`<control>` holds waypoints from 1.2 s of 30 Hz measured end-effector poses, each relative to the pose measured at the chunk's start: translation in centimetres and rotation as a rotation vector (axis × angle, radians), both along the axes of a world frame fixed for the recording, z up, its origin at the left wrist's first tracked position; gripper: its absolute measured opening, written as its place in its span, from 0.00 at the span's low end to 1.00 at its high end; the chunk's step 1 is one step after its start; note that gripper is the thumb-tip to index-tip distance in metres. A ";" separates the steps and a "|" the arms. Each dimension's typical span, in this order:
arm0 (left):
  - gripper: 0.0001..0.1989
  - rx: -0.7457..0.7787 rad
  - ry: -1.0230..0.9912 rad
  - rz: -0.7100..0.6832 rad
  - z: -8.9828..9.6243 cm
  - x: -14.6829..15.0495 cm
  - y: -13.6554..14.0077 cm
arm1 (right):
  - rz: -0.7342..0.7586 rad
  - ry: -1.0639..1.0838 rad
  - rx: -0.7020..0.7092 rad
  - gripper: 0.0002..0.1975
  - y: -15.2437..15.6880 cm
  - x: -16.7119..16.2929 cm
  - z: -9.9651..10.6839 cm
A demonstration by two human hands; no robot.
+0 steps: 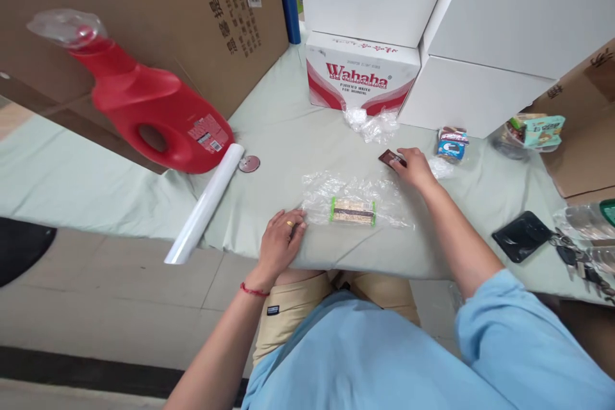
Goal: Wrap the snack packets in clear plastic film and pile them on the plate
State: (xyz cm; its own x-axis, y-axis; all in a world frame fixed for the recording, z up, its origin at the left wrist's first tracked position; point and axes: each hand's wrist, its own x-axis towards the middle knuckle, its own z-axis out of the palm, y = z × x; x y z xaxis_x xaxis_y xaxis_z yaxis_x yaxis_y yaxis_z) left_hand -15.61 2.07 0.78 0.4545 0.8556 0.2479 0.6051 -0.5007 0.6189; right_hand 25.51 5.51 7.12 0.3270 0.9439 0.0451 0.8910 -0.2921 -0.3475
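Note:
A small dark brown packet (392, 158) is gripped at its right end by my right hand (414, 168), low over the cloth. In front of me lies a crinkled sheet of clear plastic film (317, 189), spread flat. On the film rests a wrapped snack bar (353, 211) with green ends and a dark band. My left hand (282, 237), with a ring on one finger, lies palm down at the film's left edge. Its fingers are loosely bent with the thumb apart, and their tips touch the film.
Left stand a red jug (163, 109), a white roll (206, 202) and a round disc (249, 163). Behind are a Wahaha box (360, 73) and crumpled plastic (377, 125). Right are small snack packs (451, 144), a plastic tub (514, 144), a black pouch (521, 235) and keys (579, 259).

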 end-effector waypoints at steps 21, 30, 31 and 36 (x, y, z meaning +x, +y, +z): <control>0.06 0.192 -0.058 0.585 2.3 1.0 2.5 | 0.237 -0.006 -0.059 0.19 -4.9 -4.0 -0.2; 0.21 0.321 0.134 -0.041 4.2 6.8 -4.3 | 0.466 0.019 0.044 0.21 1.2 -7.4 1.6; 0.25 0.258 0.193 -0.082 3.8 7.9 -4.3 | 0.503 0.012 0.010 0.24 2.1 -8.2 1.3; 0.27 0.099 0.338 -0.075 1.6 10.2 -2.4 | 0.525 -0.030 -0.268 0.30 4.8 -10.7 0.9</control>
State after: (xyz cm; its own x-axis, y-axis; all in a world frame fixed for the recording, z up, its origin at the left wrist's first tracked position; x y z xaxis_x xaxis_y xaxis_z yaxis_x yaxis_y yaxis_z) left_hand -5.38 -0.35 2.37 0.5854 0.7962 0.1528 0.7266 -0.5988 0.3367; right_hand 14.84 10.31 8.06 -0.1844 0.9590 -0.2152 0.9486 0.1163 -0.2944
